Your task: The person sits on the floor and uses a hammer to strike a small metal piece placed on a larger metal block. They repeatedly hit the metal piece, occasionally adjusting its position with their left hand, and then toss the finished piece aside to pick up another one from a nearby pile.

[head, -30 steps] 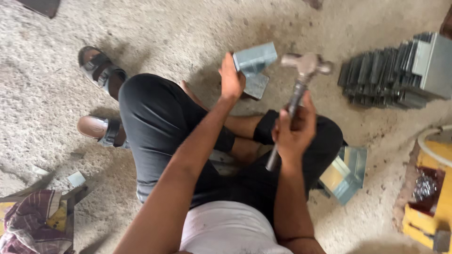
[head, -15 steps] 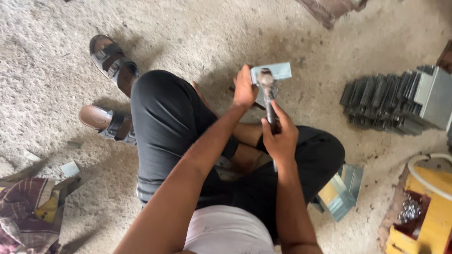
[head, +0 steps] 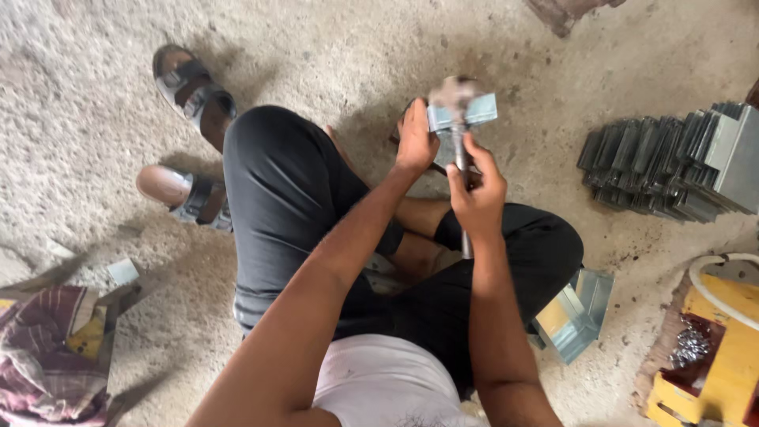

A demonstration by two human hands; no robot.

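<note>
Metal bracket pinned under a hammer

Metal bracket, a grey folded piece, sits on the concrete floor at twelve o'clock from the seated person's knees. Left hand reaches forward on a straight arm, fingers curled around the bracket's left end. Right hand, at five o'clock from the bracket, is clenched around the handle of a hammer, whose blurred head lies against the bracket's top. A stack of metal pieces rests at three o'clock.
</note>
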